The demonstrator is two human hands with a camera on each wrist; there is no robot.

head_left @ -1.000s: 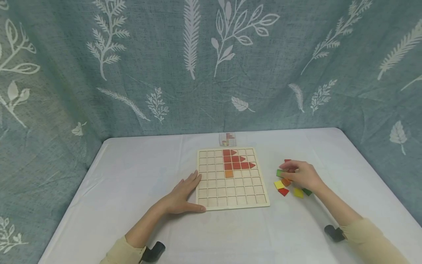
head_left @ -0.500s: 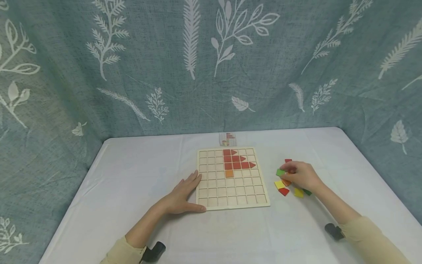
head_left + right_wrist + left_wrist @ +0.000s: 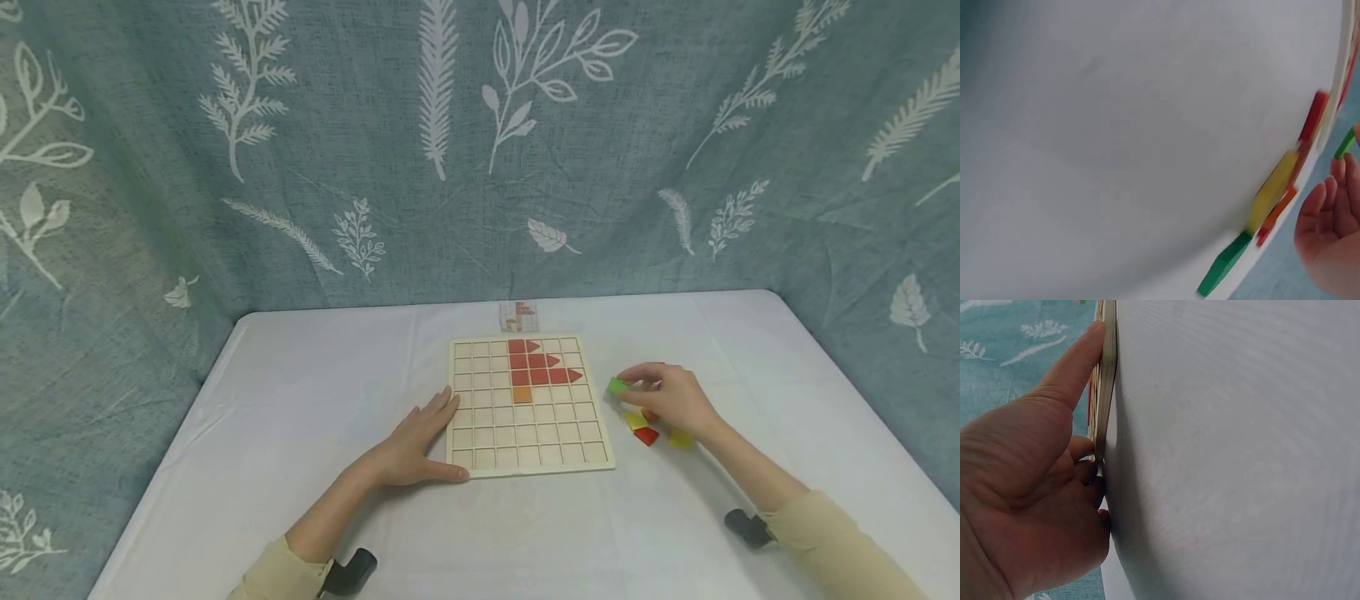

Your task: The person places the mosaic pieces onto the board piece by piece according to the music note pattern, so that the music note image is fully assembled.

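A light wooden grid board [image 3: 527, 435] lies mid-table, with red squares and red pointed pieces [image 3: 538, 376] in its upper cells and one orange square [image 3: 522, 394] below them. My left hand [image 3: 415, 446] rests at the board's left side, fingers stretched along the edge and thumb at the near corner. In the left wrist view the thumb touches the board's rim [image 3: 1109, 369]. To the right of the board, my right hand [image 3: 671, 398] pinches a light green tile [image 3: 617, 386] between thumb and fingers, lifted off the table, as the right wrist view also shows.
Loose tiles lie under and beside the right hand: a yellow one [image 3: 636, 421], a red one [image 3: 646, 436], another yellow [image 3: 681, 439], and a dark green one [image 3: 1225, 264]. A small pattern card [image 3: 518, 317] lies behind the board. A patterned curtain [image 3: 450, 242] hangs behind the white table.
My right hand has taken the light green tile from the pile and moved left with it, toward the board. My left hand has stayed where it was.
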